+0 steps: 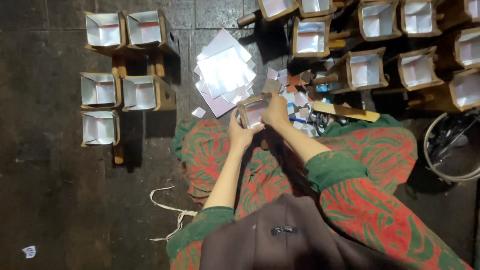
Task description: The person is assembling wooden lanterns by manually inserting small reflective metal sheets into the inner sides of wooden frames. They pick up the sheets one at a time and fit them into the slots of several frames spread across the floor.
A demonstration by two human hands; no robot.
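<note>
While both hands grip, fingers (239, 131) flank the wooden mould (253, 109).

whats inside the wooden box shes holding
A pale paper lining shows inside the wooden box, held by the left hand and right hand. Its far side is covered.

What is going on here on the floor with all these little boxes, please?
A person seated on the floor holds a small wooden box mould with both hands, left hand and right hand, pressing its paper lining. A stack of white paper squares lies just ahead. Lined moulds stand in rows at the left.
</note>
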